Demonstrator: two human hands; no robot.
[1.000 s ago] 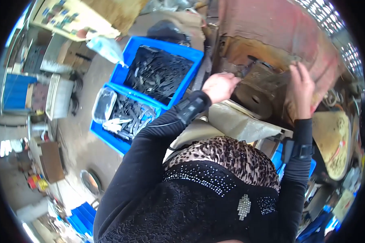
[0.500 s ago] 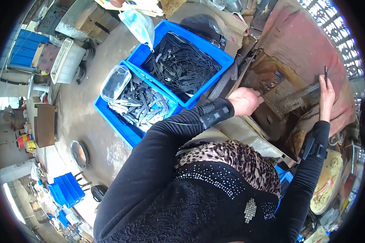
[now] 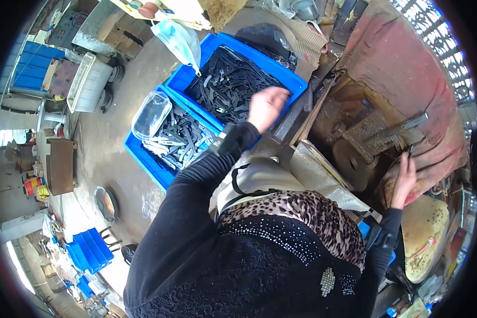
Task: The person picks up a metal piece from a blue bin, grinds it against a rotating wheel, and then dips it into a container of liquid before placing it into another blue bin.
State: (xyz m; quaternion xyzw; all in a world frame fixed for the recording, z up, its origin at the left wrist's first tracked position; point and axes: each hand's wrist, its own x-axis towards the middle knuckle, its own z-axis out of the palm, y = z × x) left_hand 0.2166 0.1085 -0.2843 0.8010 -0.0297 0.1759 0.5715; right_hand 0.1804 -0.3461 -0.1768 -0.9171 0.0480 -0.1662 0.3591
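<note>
My left hand (image 3: 267, 109) is over the right side of the farther blue bin (image 3: 297, 95), fingers curled; what they pinch, if anything, is hidden. That bin holds a heap of dark flat metal pieces (image 3: 222, 79). My right hand (image 3: 404, 183) is at the right, beside a reddish cloth (image 3: 434, 153). Between its fingertips shows the end of a thin dark strip (image 3: 411, 150). Between the hands sits a wet, brown-stained machine with a round disc (image 3: 351, 165) and a metal bar (image 3: 408, 123).
A nearer blue bin (image 3: 143, 159) holds dark and shiny pieces, with a clear plastic tub (image 3: 151, 115) on top. A blue face mask (image 3: 179, 41) hangs by the farther bin. A wooden board (image 3: 315, 114) edges the machine. A round metal pan (image 3: 106, 204) lies on the floor.
My left hand has moved from the machine's edge, left and away, to above the farther bin. My right hand has come down toward me and slightly left, with the thin dark strip.
</note>
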